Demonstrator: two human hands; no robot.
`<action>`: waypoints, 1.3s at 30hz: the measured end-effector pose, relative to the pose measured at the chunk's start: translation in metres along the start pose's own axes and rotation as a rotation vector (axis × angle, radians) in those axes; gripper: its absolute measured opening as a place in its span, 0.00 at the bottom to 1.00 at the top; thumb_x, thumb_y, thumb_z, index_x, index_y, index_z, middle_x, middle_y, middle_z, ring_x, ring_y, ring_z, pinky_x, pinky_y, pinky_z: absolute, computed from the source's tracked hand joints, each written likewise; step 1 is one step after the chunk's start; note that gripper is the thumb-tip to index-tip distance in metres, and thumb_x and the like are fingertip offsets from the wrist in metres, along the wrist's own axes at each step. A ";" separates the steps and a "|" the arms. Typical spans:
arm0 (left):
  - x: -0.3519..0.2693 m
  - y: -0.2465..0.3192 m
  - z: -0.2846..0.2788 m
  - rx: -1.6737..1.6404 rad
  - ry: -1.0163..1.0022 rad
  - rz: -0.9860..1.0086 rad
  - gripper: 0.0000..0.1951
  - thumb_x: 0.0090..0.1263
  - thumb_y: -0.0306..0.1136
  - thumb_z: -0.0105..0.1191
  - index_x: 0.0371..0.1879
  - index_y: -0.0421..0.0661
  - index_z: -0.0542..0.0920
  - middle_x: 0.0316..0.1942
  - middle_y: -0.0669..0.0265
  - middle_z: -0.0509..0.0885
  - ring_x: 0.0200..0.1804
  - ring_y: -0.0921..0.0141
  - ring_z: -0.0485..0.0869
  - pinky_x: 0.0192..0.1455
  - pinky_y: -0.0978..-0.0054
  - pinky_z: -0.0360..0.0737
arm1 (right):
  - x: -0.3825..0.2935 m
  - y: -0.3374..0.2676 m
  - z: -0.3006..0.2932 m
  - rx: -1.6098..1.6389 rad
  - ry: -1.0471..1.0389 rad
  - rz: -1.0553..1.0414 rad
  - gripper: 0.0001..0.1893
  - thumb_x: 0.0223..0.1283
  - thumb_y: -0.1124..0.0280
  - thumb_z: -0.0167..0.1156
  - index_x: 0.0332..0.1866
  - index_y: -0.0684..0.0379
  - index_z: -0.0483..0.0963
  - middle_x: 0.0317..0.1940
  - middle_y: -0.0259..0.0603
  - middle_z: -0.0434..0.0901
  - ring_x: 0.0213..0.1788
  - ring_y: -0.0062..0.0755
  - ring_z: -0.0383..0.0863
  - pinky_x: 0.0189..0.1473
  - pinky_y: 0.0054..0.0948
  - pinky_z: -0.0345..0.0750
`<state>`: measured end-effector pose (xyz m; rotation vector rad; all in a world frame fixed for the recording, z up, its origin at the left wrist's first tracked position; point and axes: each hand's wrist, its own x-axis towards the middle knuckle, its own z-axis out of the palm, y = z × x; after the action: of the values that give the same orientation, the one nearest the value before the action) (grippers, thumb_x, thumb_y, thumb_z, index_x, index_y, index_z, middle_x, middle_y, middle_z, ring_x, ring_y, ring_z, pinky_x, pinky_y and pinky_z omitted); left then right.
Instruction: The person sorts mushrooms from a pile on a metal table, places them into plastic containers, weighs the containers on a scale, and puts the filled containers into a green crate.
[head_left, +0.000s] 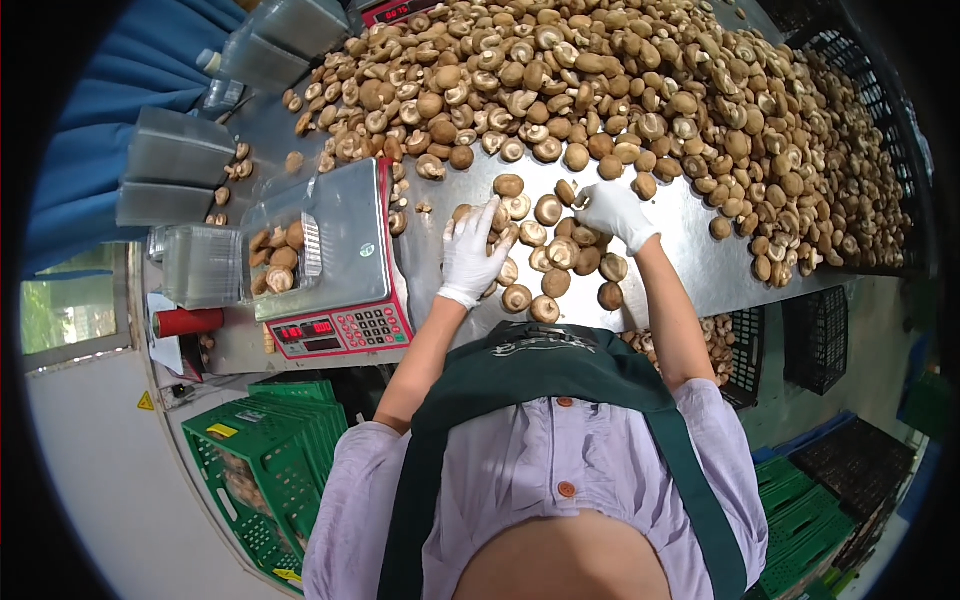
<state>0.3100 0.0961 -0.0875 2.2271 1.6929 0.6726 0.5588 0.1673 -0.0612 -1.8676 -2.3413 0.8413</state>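
Observation:
My left hand (474, 255), in a white glove, curls around a few brown shiitake mushrooms (500, 219) on the steel table. They sit between its thumb and fingers, partly covered. My right hand (616, 214), also gloved in white, has bent fingertips beside a mushroom (565, 192); whether they pinch anything is hidden. Between and below the hands lies a loose group of mushrooms (562, 253), some cap up, others gills up. To the left, a clear plastic box (311, 247) holding several mushrooms (283, 258) rests on a red digital scale (386, 262).
A large heap of mushrooms (600, 75) covers the table's far side and right. Stacked clear boxes (180, 142) stand left, near a red cylinder (187, 322). Green crates (262, 450) are below left; a black crate (817, 337) is below right. The steel table's (690, 277) front edge meets my apron.

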 end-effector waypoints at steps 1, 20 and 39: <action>0.001 0.000 0.002 0.005 0.008 -0.003 0.32 0.64 0.46 0.56 0.67 0.51 0.65 0.56 0.59 0.76 0.61 0.62 0.71 0.67 0.51 0.58 | -0.004 0.002 0.001 0.112 -0.047 -0.003 0.17 0.47 0.59 0.63 0.38 0.61 0.82 0.27 0.50 0.83 0.29 0.44 0.83 0.35 0.33 0.79; -0.014 0.034 -0.004 0.103 -0.183 0.461 0.16 0.56 0.34 0.58 0.46 0.52 0.79 0.44 0.67 0.78 0.43 0.64 0.76 0.44 0.65 0.72 | -0.094 0.061 -0.001 1.550 -0.065 -0.183 0.33 0.57 0.60 0.59 0.64 0.71 0.63 0.54 0.47 0.75 0.49 0.29 0.78 0.47 0.27 0.78; -0.005 0.018 -0.016 -1.732 -0.538 -0.773 0.14 0.73 0.35 0.51 0.51 0.40 0.75 0.40 0.64 0.82 0.39 0.69 0.82 0.39 0.76 0.78 | -0.081 -0.007 0.032 -0.008 0.336 -0.157 0.14 0.47 0.74 0.61 0.42 0.57 0.77 0.35 0.43 0.79 0.38 0.46 0.79 0.39 0.37 0.78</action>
<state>0.3161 0.0850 -0.0663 0.3998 0.7885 0.7129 0.5643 0.0802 -0.0607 -1.6468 -2.2439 0.4610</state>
